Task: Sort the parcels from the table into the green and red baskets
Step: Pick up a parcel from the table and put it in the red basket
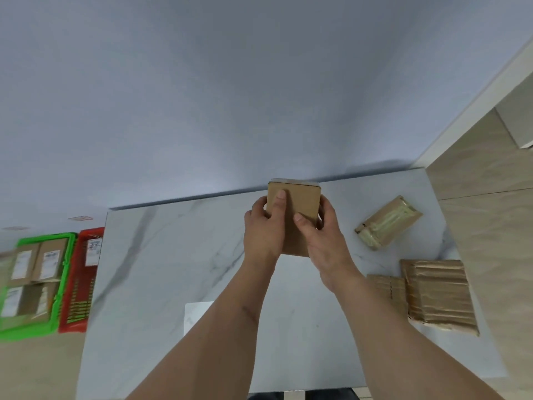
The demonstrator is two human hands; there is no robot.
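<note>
A small brown cardboard parcel [300, 203] is held up over the far middle of the white marble table [173, 255]. My left hand [264, 229] grips its left side with the thumb on top, and my right hand [320, 238] grips its right side the same way. On the floor at the left stands the green basket [67, 258] with several labelled parcels inside. The red basket [79, 284] is beside it, against the table's left edge, with one labelled parcel visible in it.
Three more brown parcels lie on the table's right side: a taped one [389, 223] at the far right, a narrow one [388, 290] and a larger wrinkled one [439, 295] nearer me. A white sheet [194, 316] lies near the front. A wall runs behind the table.
</note>
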